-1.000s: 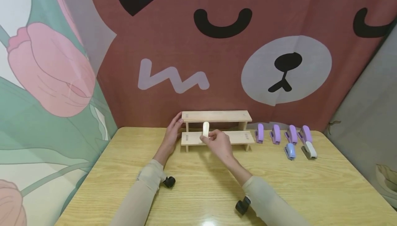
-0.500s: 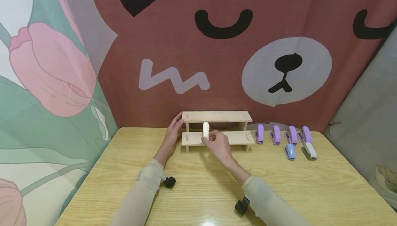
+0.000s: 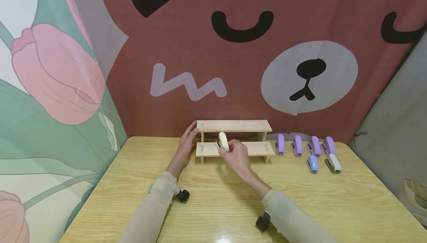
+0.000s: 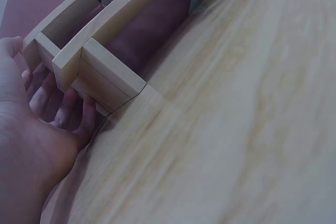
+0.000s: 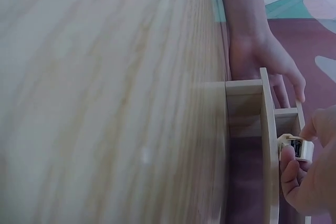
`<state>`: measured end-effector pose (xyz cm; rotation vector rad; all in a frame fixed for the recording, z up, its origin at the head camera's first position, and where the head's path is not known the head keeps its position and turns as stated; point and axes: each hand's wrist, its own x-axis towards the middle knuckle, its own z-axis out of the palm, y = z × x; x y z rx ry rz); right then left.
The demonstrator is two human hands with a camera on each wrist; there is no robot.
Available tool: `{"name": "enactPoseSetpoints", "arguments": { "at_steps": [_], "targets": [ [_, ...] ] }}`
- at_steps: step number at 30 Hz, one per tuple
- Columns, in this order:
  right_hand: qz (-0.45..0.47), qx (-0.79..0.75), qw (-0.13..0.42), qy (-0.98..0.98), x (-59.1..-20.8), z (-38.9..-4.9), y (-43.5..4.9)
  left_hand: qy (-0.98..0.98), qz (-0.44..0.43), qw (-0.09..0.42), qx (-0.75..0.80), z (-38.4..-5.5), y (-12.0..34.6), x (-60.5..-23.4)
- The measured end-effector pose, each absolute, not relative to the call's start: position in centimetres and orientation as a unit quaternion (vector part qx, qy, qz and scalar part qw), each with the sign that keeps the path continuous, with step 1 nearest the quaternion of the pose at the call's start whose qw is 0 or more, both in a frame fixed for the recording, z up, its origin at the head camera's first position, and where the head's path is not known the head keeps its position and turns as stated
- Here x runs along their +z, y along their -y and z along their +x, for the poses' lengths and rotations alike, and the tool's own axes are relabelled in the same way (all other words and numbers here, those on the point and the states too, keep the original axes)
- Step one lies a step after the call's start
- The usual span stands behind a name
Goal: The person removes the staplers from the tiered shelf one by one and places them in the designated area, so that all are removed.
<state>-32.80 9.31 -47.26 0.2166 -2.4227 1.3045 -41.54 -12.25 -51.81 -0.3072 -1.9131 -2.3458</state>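
Observation:
A cream mini stapler [image 3: 223, 141] is pinched between the thumb and fingers of my right hand [image 3: 236, 156], over the lower tier of a two-tier wooden shelf [image 3: 233, 125]. It leans slightly, with its dark metal jaw side showing in the right wrist view, where the stapler [image 5: 303, 149] sits close to the lower board. Whether it touches the board I cannot tell. My left hand [image 3: 186, 144] rests against the shelf's left end. In the left wrist view its loosely bent fingers [image 4: 65, 109] touch the end panel, with the thumb higher up near the upper board.
Right of the shelf stands a row of several purple staplers [image 3: 298, 146]. A blue stapler [image 3: 313, 164] and a white-and-grey stapler [image 3: 334, 163] lie in front of them. All are on a wood-grain table [image 3: 213, 206], with a printed bear curtain [image 3: 240, 68] hanging behind.
The cream stapler has turned and tipped in my right hand, so its side and dark metal part now show. My left hand stays at the shelf's end.

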Motion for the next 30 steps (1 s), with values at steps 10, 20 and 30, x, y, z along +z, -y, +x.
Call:
{"name": "enactPoseSetpoints", "arguments": {
  "at_steps": [10,20,30],
  "targets": [
    [0.061,0.458,0.209,0.862,-47.4,-31.8,-11.7,0.626,-0.107,0.029,-0.772,-41.1,12.4,-51.9],
    [0.038,0.435,0.222,0.872,-46.5,-30.5,-15.5,0.627,-0.124,0.041,-0.768,-41.1,12.1,-52.0],
    [0.013,0.426,0.213,0.879,-45.8,-29.0,-19.4,0.626,-0.122,0.059,-0.768,-41.2,12.2,-51.8]
  ]
}}
